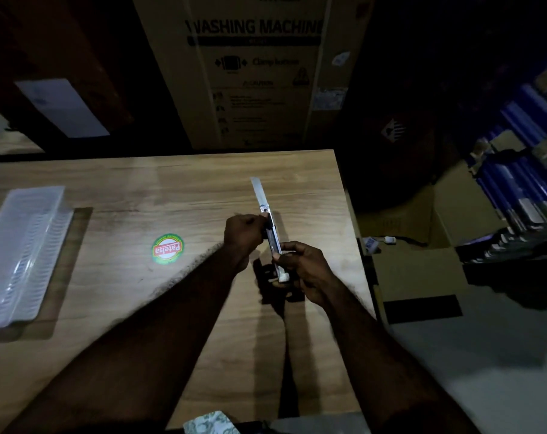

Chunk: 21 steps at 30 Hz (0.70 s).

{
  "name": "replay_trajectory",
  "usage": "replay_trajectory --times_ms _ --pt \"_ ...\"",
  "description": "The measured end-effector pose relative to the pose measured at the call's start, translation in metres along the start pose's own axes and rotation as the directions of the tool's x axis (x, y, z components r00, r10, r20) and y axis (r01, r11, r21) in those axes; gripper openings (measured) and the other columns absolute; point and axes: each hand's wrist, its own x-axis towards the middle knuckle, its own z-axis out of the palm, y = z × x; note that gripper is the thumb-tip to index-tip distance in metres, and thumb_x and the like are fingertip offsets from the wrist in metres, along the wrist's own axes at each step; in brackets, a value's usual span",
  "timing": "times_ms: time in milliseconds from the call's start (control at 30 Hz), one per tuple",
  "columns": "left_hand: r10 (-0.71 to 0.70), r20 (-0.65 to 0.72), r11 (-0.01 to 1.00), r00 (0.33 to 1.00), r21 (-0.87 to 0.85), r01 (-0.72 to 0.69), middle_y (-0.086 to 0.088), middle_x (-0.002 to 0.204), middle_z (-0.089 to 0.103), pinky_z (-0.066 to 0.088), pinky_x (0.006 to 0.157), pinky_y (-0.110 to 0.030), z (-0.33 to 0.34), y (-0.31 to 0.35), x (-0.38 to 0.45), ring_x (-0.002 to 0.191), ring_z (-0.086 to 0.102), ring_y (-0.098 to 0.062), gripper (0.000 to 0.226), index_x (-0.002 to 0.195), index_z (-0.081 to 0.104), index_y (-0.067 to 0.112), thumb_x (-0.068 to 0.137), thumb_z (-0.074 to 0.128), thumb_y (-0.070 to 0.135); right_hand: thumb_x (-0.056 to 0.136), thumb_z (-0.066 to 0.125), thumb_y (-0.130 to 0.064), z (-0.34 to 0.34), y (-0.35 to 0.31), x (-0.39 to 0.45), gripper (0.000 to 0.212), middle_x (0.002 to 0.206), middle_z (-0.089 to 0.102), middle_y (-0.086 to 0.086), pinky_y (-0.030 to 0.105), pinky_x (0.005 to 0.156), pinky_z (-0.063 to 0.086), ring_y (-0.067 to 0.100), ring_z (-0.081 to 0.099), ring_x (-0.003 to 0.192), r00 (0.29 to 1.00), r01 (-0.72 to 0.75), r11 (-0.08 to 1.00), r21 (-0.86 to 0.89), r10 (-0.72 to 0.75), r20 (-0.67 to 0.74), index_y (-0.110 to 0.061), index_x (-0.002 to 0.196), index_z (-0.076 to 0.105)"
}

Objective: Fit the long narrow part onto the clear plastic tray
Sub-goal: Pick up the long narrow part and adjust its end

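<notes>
"WASHING MACHINE", "Clamp bottom" and "CAUTION" on cardboard box (253,73), "Patelsa" on round sticker (168,248) on table (109,189)

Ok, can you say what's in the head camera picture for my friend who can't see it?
Two bare hands hold a long narrow part over a wooden table: the left hand grips its middle and the right hand its near end. A clear plastic tray lies far off at the table's left edge, with a round sticker between.
</notes>
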Motion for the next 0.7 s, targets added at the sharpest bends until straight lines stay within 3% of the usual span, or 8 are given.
replay_trajectory --times_ms 167,333,467,567,700 --pt "-0.066 0.092 0.997 0.994 -0.036 0.070 -0.010 0.064 0.066 0.045 0.063 -0.032 -0.011 0.004 -0.006 0.061 0.058 -0.024 0.017 0.066 0.068 0.009 0.078 0.066 -0.003 0.084 0.071 -0.005 0.007 -0.004 -0.004 0.026 0.071 0.064 0.011 0.035 0.051 0.060 0.018 0.063 0.051 1.000 -0.008 1.000 -0.002 0.008 0.022 -0.001 0.110 0.067" --pt "-0.105 0.150 0.993 0.983 -0.034 0.111 -0.011 0.074 0.064 0.046 0.064 -0.030 -0.014 0.008 -0.013 0.064 0.058 -0.021 0.034 0.091 0.067 0.007 0.070 0.060 -0.018 0.085 0.071 -0.009 0.009 -0.006 -0.004 0.028 0.083 0.064 0.016 0.038 0.053 0.062 0.023 0.064 0.065 1.000 0.016 1.000 -0.015 -0.016 0.005 0.000 0.111 0.068" --pt "-0.089 0.170 0.994 0.981 -0.049 0.098 -0.018 0.086 0.067 0.052 0.076 -0.038 -0.016 0.010 -0.012 0.076 0.062 -0.029 0.050 0.107 0.065 0.002 0.065 0.056 -0.024 0.086 0.071 -0.013 0.010 -0.012 -0.006 0.027 0.083 0.067 0.016 0.046 0.064 0.063 0.027 0.065 0.073 0.999 0.030 1.000 -0.008 -0.030 0.019 -0.001 0.110 0.069" --pt "-0.065 0.188 0.994 0.980 -0.070 0.079 -0.020 0.092 0.067 0.055 0.078 -0.040 -0.018 0.015 -0.012 0.080 0.064 -0.031 0.053 0.109 0.064 0.001 0.064 0.054 -0.026 0.087 0.070 -0.016 0.015 -0.018 -0.009 0.025 0.084 0.067 0.017 0.043 0.060 0.063 0.028 0.064 0.068 0.998 0.058 0.998 -0.013 -0.058 0.025 -0.002 0.108 0.070" --pt "-0.004 0.168 0.997 0.986 -0.077 0.017 -0.016 0.082 0.066 0.055 0.074 -0.038 -0.023 0.025 -0.017 0.071 0.062 -0.028 0.032 0.103 0.066 -0.005 0.072 0.060 -0.014 0.087 0.069 -0.015 0.024 -0.027 -0.015 0.018 0.082 0.068 0.016 0.039 0.058 0.062 0.026 0.067 0.063 0.996 0.090 0.996 -0.029 -0.089 0.032 -0.005 0.102 0.070"
